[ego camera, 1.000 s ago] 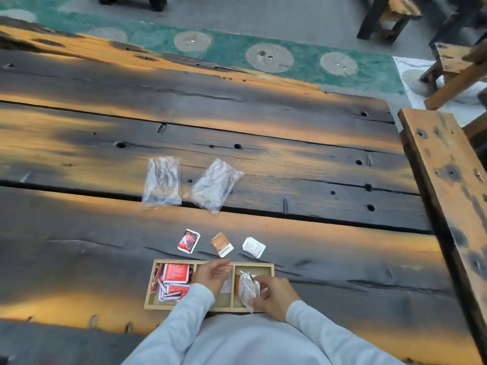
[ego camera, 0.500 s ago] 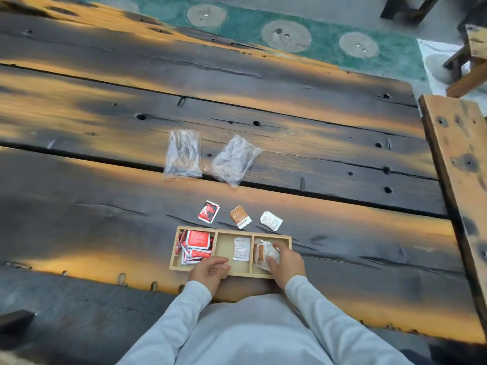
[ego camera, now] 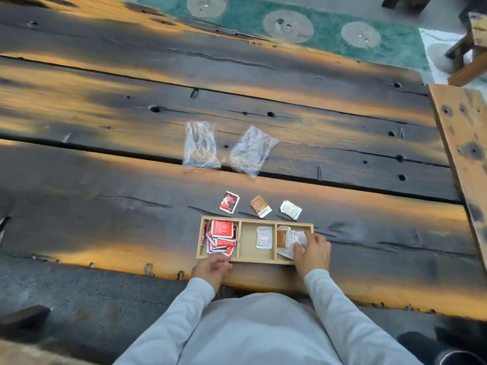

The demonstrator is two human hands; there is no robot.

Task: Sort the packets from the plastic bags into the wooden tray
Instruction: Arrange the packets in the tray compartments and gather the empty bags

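Observation:
A three-compartment wooden tray (ego camera: 247, 259) lies near the table's front edge. Its left compartment holds several red packets (ego camera: 222, 237); the middle one holds a single white packet (ego camera: 264, 237). My right hand (ego camera: 312, 250) grips a clear plastic bag (ego camera: 291, 239) with a brown packet inside, resting over the right compartment. My left hand (ego camera: 212, 267) rests curled at the tray's front left edge, holding nothing. Beyond the tray lie a red packet (ego camera: 229, 202), a brown packet (ego camera: 260, 206) and a white packet (ego camera: 290, 209). Two flat clear bags (ego camera: 200, 146) (ego camera: 251, 150) lie farther back.
The table is made of dark scorched planks (ego camera: 131, 206) with holes and cracks. A lighter wooden bench (ego camera: 466, 143) borders the right side. A green rug (ego camera: 316, 25) and wooden stools (ego camera: 471, 48) lie beyond the far edge. My grey sleeves and lap fill the bottom.
My left hand has drawn back from the middle compartment to the tray's front edge, leaving the white packet there. My right hand has lowered the bag onto the right compartment.

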